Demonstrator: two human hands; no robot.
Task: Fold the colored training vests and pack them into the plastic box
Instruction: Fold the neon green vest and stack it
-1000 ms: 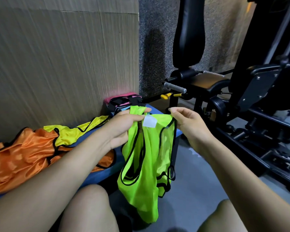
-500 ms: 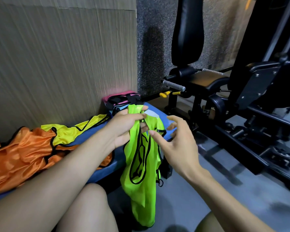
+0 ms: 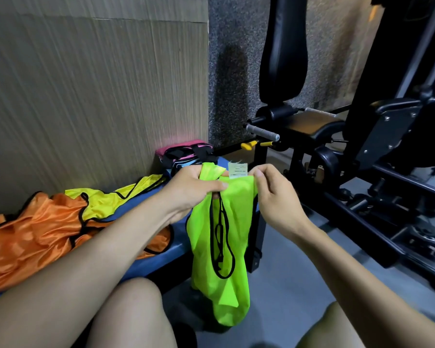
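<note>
Green vest [image 3: 221, 237] is pinched at its top edge by the left hand [image 3: 194, 187] and right hand [image 3: 271, 194], hung straight, probably for folding.

We cannot read the small white fabric label [image 3: 237, 170]; its print is blurred. The crumpled orange satin vest [image 3: 35, 237] runs off the left edge.

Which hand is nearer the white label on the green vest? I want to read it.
Right. The right hand pinches the green vest just below the white label, thumb beside it; the left hand grips the vest farther left.
</note>
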